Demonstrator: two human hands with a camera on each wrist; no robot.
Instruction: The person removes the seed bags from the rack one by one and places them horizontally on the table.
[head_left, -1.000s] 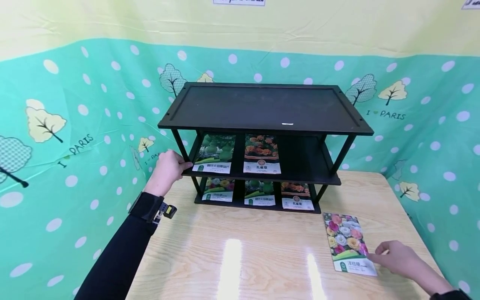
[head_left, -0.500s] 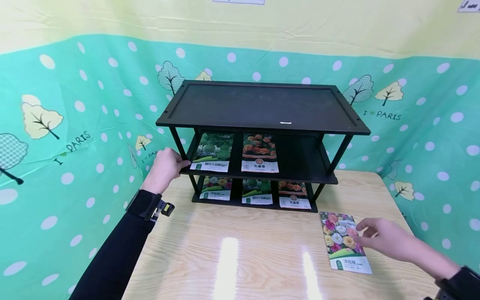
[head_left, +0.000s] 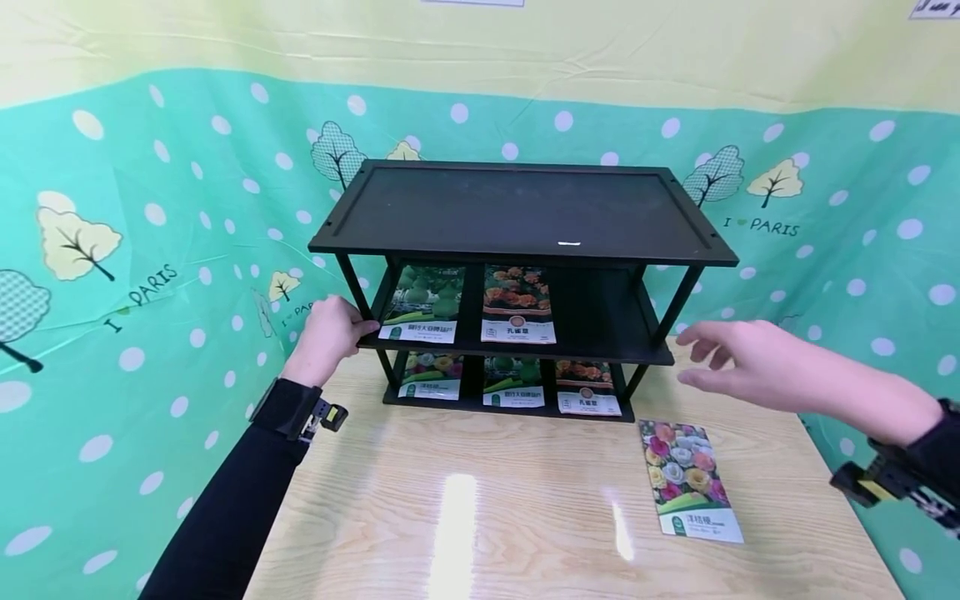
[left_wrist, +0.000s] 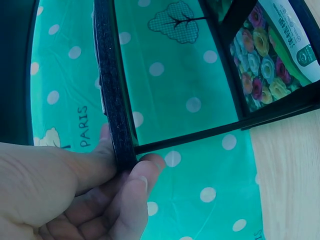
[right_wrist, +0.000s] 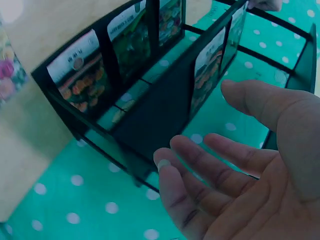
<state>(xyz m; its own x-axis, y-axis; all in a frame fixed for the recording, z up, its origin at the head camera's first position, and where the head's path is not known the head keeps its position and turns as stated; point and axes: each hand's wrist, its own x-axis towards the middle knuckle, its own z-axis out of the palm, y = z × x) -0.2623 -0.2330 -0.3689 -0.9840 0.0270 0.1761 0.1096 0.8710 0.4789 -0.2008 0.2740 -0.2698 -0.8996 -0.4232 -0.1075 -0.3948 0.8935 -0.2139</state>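
A black three-tier shelf (head_left: 517,212) stands on the table. My left hand (head_left: 330,333) pinches the left front corner of its middle board; the left wrist view shows thumb and fingers (left_wrist: 132,200) on either side of the board's edge. My right hand (head_left: 738,362) hovers by the shelf's right side, fingers loosely bent and holding nothing, apart from the board in the head view. A seed packet with roses (head_left: 690,479) lies on the table below it. On the middle board lie a green gourd packet (head_left: 423,300) and an orange marigold packet (head_left: 517,300).
The bottom board carries a rose packet (head_left: 431,375), a gourd packet (head_left: 513,382) and a marigold packet (head_left: 587,387). Black posts (head_left: 678,304) join the boards. A green dotted curtain (head_left: 187,250) surrounds the wooden table (head_left: 540,492).
My right hand has left the rose packet on the table and risen up and forward to the shelf's right side. The left hand keeps its grip on the board.
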